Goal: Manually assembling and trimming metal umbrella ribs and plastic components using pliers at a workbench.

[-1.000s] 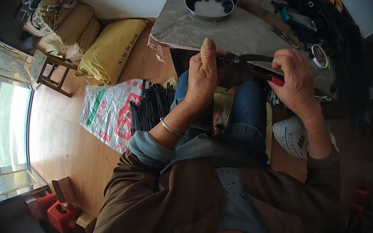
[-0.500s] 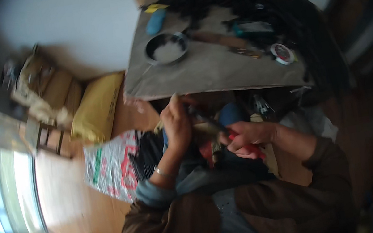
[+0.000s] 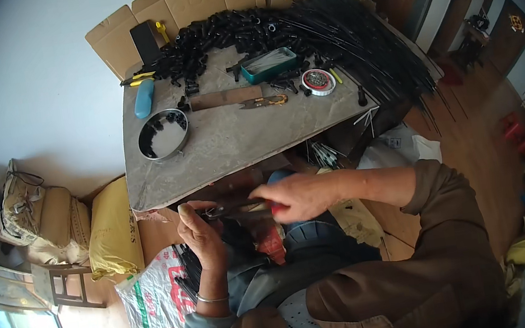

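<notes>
My right hand (image 3: 301, 197) is closed around the red handles (image 3: 278, 208) of a plier-like tool, its fingers blurred by motion. The tool's dark metal jaws (image 3: 235, 209) point left, reaching my left hand (image 3: 202, 234). That hand is held upright just off the table's near edge, thumb raised and fingers bent round something small at the jaw tips that I cannot make out. Both hands are above my lap, where a red piece of material (image 3: 270, 243) shows. Below my left wrist, a bundle of black rods (image 3: 188, 273) lies on a white printed sack (image 3: 151, 300).
The grey table (image 3: 233, 144) bears a heap of black fittings (image 3: 218, 36), long black rods (image 3: 359, 43), a round pan (image 3: 167, 152), a teal tin (image 3: 269, 65), a small round tub (image 3: 319, 81), snips (image 3: 264, 102) and a blue case (image 3: 144, 98). Yellow sacks (image 3: 110, 229) stand left.
The view has shifted, showing more of the table. My right hand and the tool have swung from a slant to nearly level; the jaws still reach my left hand.
</notes>
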A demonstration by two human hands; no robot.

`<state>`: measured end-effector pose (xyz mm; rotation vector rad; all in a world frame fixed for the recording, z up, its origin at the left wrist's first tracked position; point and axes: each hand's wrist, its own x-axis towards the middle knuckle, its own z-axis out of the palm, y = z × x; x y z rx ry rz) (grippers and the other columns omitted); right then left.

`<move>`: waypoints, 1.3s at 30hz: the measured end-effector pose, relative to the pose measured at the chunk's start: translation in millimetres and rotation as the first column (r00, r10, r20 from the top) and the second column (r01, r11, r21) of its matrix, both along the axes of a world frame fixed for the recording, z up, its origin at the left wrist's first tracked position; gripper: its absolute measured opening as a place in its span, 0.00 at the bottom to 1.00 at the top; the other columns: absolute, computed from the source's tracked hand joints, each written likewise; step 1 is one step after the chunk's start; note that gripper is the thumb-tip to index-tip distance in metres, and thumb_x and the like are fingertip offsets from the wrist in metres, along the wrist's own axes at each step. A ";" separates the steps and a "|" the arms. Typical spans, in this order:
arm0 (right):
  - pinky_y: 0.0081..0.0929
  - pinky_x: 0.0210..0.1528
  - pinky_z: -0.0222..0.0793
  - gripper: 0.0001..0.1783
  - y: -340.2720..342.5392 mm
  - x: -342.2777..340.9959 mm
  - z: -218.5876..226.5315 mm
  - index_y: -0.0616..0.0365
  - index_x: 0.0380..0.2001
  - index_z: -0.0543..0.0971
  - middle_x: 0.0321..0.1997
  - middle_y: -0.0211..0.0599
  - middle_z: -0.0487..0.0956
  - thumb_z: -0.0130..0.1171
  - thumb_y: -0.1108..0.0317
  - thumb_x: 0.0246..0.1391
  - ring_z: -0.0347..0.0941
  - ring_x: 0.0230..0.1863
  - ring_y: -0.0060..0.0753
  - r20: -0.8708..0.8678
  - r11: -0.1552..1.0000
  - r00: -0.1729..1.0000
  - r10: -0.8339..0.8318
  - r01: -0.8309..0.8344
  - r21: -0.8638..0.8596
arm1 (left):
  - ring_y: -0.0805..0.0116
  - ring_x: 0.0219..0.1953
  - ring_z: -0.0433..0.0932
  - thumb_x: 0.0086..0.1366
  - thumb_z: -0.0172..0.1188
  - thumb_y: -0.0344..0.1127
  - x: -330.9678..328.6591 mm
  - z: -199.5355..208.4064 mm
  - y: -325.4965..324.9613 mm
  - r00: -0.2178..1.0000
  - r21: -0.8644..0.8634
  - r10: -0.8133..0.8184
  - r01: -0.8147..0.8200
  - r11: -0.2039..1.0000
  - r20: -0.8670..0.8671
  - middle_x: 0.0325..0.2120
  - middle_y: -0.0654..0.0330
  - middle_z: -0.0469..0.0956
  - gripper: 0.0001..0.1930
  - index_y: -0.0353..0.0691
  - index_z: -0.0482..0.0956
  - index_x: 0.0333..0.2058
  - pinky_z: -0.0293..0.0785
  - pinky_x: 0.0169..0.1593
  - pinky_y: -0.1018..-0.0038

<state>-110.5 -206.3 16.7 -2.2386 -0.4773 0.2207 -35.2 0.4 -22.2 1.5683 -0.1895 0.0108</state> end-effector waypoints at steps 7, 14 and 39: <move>0.18 0.17 0.64 0.22 5.6 -28.0 -29.6 0.63 0.29 0.71 0.18 0.32 0.73 0.56 0.51 0.59 0.70 0.15 0.23 -0.614 0.518 0.532 0.584 0.339 0.786 | 0.81 0.14 0.63 0.69 0.34 0.63 -7.3 3.0 0.2 0.996 0.026 -0.090 0.090 0.996 0.013 0.14 0.67 0.68 0.36 0.37 0.78 0.24 0.57 0.18 0.85; 0.25 0.27 0.71 0.16 -4.1 1.6 -7.9 0.62 0.45 0.73 0.30 0.38 0.78 0.54 0.64 0.58 0.77 0.27 0.26 0.232 0.999 0.972 -0.032 0.037 -0.019 | 0.82 0.14 0.62 0.73 0.34 0.55 -5.4 -0.3 1.1 0.998 -0.036 0.013 -0.015 0.999 -0.056 0.13 0.68 0.67 0.32 0.36 0.79 0.27 0.54 0.18 0.83; 0.21 0.30 0.73 0.19 31.5 -13.0 0.3 0.64 0.44 0.71 0.25 0.32 0.72 0.46 0.56 0.65 0.72 0.22 0.22 -0.737 0.839 0.663 0.131 0.322 0.439 | 0.79 0.19 0.66 0.70 0.32 0.63 4.4 -2.7 9.3 0.958 -0.152 -0.253 0.233 0.961 -0.132 0.15 0.64 0.70 0.37 0.35 0.77 0.23 0.62 0.23 0.81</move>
